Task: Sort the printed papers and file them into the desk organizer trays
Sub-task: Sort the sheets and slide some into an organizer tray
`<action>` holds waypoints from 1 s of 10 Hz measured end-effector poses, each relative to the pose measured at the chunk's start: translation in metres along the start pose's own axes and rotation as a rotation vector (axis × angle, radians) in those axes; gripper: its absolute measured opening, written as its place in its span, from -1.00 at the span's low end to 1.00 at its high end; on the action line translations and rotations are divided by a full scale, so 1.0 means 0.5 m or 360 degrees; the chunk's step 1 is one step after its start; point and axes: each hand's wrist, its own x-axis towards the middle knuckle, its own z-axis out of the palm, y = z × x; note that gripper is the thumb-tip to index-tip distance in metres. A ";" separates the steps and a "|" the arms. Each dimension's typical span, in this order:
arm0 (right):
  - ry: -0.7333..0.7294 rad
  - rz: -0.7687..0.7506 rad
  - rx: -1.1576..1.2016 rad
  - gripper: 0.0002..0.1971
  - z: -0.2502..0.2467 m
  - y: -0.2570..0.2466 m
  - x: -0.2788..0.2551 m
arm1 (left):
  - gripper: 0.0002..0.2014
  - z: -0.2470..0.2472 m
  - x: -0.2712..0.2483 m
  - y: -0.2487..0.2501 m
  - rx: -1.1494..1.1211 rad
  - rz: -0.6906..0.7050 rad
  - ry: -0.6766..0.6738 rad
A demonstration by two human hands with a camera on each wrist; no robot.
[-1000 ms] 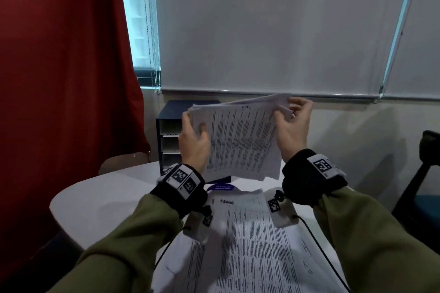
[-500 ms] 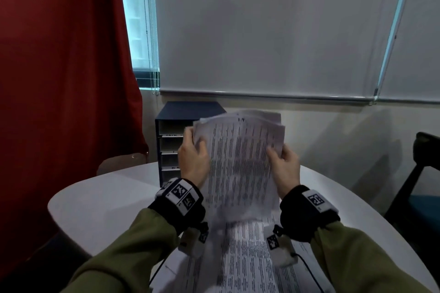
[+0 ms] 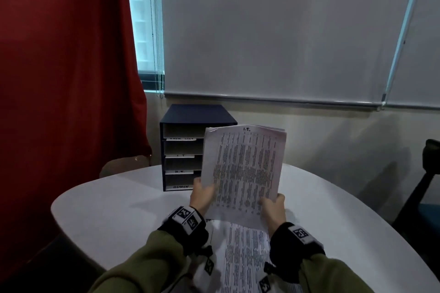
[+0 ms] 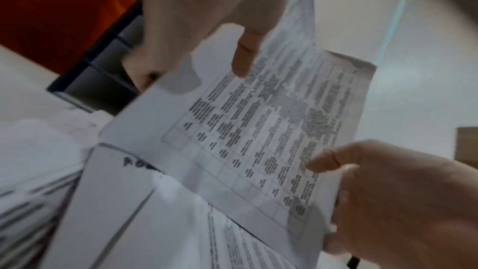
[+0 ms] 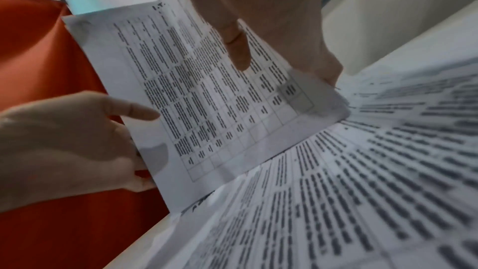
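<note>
Now we pinch the I.T. stack (image 3: 242, 171) upright with both hands (image 3: 202, 194) (image 3: 273, 204), so its header faces us before the organizer (image 3: 183, 150).

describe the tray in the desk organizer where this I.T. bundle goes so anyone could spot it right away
On the white table, against the wall, stands a dark blue desk organizer with four stacked trays. The I.T. tray is second from the top; its white front label reads I.T., matching the bundle's heading.
</note>
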 end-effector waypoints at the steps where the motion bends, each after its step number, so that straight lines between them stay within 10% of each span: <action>1: -0.0044 0.0056 -0.0117 -0.72 0.014 -0.002 0.018 | -0.57 -0.014 0.020 -0.010 0.0091 -0.0099 -0.0061; 4: -0.0343 0.0177 -0.0300 -0.48 0.090 0.042 0.095 | -0.63 -0.135 0.048 -0.033 0.0505 -0.0184 0.0149; 7: -0.0527 0.0338 -0.0346 -0.68 0.151 -0.064 0.130 | -0.89 -0.213 0.098 -0.003 0.0147 -0.0353 0.0053; 8: -0.0542 0.0357 -0.0274 -0.76 0.164 -0.098 0.167 | -0.75 -0.217 0.085 0.016 0.0109 -0.0488 -0.0149; 10: -0.0752 0.0474 -0.0608 -0.88 0.170 -0.096 0.200 | -0.49 -0.196 0.170 0.008 -0.0315 -0.0538 0.0095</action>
